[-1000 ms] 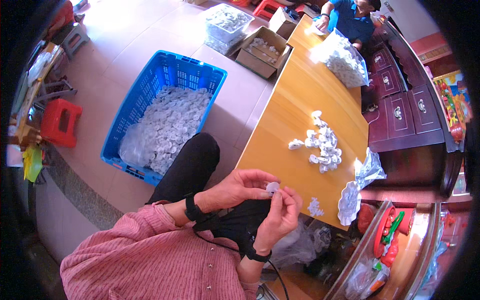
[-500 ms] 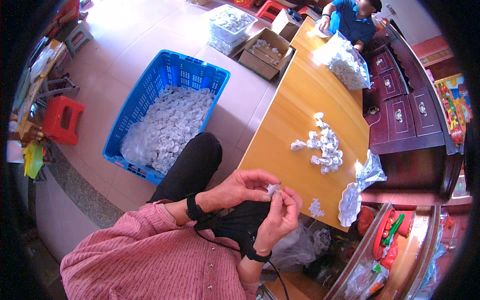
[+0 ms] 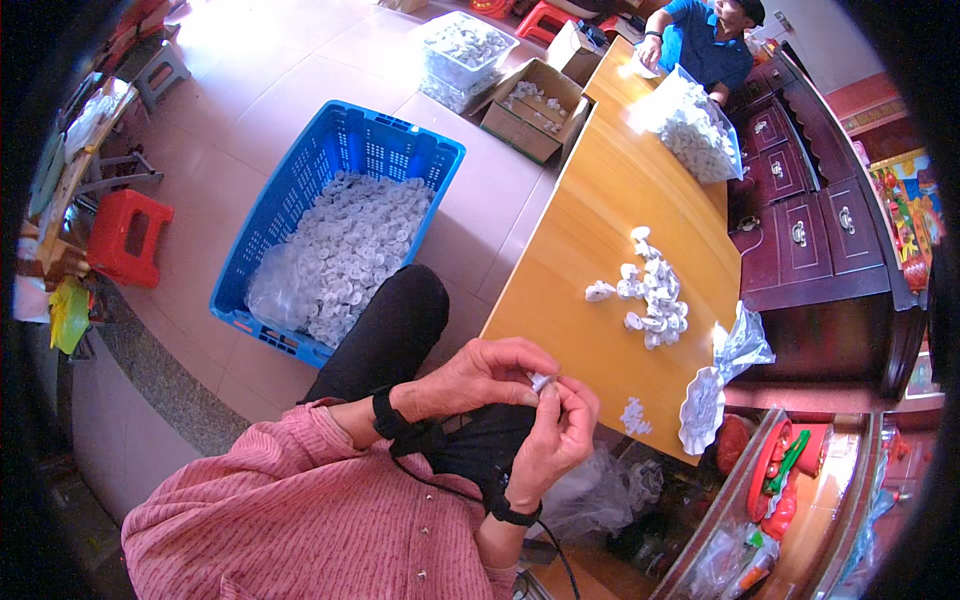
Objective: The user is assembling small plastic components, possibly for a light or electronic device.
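Over my lap, a small white plastic piece [image 3: 540, 381] is pinched between the fingertips of both hands. My left hand [image 3: 480, 378] comes from the left with thumb and forefinger closed on it. My right hand [image 3: 556, 435] grips it from the other side, its fingers bent and pressed together. The fingers cover much of the piece, so its full shape is hidden. On the wooden table [image 3: 560, 270] beyond my right hand lies a heap of white round-based plastic parts [image 3: 655, 295]. A smaller pile of tiny white pieces [image 3: 634, 416] sits by the table's near edge.
A blue crate [image 3: 232, 265] full of white parts stands on the floor to the left. A bag of small pieces [image 3: 702, 405] lies at the table's near right corner. Across the table, a co-worker [image 3: 700, 45] sits by a filled tub [image 3: 700, 130]. A red stool [image 3: 130, 238] stands far left.
Both hands have drawn slightly closer together around the small white piece, and the right hand has shifted a little left. The view has moved slightly; the heaps on the table look the same.
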Demonstrator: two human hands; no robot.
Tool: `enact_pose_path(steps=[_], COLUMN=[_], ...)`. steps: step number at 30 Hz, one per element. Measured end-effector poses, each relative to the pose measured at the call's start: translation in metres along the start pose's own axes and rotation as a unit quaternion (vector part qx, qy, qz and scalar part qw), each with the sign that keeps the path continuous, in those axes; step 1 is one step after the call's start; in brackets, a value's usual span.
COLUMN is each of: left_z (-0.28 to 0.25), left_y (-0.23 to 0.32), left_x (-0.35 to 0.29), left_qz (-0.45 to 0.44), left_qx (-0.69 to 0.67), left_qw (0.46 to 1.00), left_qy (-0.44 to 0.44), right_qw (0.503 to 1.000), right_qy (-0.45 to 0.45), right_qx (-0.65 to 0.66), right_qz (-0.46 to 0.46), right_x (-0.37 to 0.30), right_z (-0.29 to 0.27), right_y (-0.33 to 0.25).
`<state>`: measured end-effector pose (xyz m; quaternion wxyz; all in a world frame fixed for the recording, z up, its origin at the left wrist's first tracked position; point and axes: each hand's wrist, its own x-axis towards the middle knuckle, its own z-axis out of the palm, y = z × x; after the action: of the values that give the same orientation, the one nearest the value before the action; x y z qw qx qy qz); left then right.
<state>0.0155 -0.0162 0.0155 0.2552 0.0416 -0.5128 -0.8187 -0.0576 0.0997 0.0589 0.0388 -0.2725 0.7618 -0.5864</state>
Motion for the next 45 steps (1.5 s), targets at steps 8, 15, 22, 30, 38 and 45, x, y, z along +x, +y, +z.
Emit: enact_pose_path(steps=[8, 15, 22, 30, 38, 45], left_z=[-0.002, 0.0, -0.004, -0.008, -0.002, -0.004], left_y=[-0.001, 0.002, -0.002, -0.005, 0.0, 0.001], left_x=[-0.003, -0.004, 0.0, 0.0, 0.001, 0.0], left_qz=[-0.022, -0.065, -0.095, -0.102, -0.111, -0.112], left_qx=[-0.024, -0.047, -0.123, -0.132, -0.099, -0.095], left_qw=[0.999, 0.996, 0.983, 0.98, 0.981, 0.982], left_qy=[0.011, 0.036, 0.102, 0.108, 0.121, 0.118], right_qw=[0.998, 0.998, 0.999, 0.973, 0.825, 0.897], right_qy=[-0.007, -0.024, 0.032, 0.026, 0.112, 0.051], right_qx=[0.045, 0.016, -0.015, -0.221, -0.537, -0.418], right_qz=[0.034, 0.053, 0.01, -0.054, -0.139, -0.134], right_x=[-0.002, 0.001, 0.009, 0.013, 0.043, 0.055], right_z=[0.0, -0.002, -0.014, -0.043, -0.074, -0.088], right_y=[-0.002, -0.001, 0.018, 0.056, 0.089, 0.104])
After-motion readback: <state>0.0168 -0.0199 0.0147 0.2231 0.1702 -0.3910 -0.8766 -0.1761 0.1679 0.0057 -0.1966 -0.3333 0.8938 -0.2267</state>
